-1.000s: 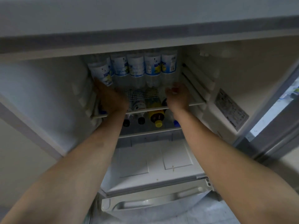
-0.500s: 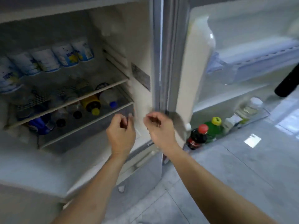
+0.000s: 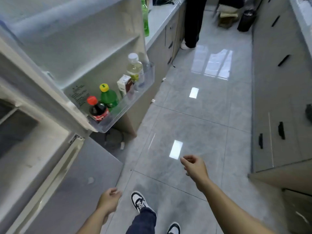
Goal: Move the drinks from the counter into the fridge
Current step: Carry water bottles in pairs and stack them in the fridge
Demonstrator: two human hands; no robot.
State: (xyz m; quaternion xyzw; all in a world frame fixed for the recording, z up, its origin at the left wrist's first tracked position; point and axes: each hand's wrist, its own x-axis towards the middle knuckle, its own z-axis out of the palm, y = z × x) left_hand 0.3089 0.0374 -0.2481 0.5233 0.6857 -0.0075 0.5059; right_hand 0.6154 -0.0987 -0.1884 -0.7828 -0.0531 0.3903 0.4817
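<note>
The open fridge door [image 3: 81, 39] fills the upper left. Its clear bottom shelf [image 3: 128, 105] holds a cola bottle with a red cap [image 3: 98, 109], a green bottle with a yellow cap [image 3: 108, 97], a small carton [image 3: 125, 85] and a pale bottle with a white cap [image 3: 135, 68]. Another green bottle [image 3: 145, 19] stands on the counter [image 3: 160, 16] behind the door. My left hand [image 3: 108, 200] hangs low by the fridge, fingers loosely curled, holding nothing. My right hand [image 3: 194, 167] is out over the floor, loosely curled and empty.
The grey lower fridge drawer front [image 3: 72, 183] is at the bottom left. Another person's dark trouser legs [image 3: 194, 22] stand by the counter. Cabinets with black handles [image 3: 280, 98] line the right. A black bin [image 3: 245, 21] stands far back. My shoes [image 3: 139, 201] are on the glossy tiled floor.
My view has swung right, from the fridge interior to the door and the kitchen floor. Both hands have come out of the fridge and dropped low, empty.
</note>
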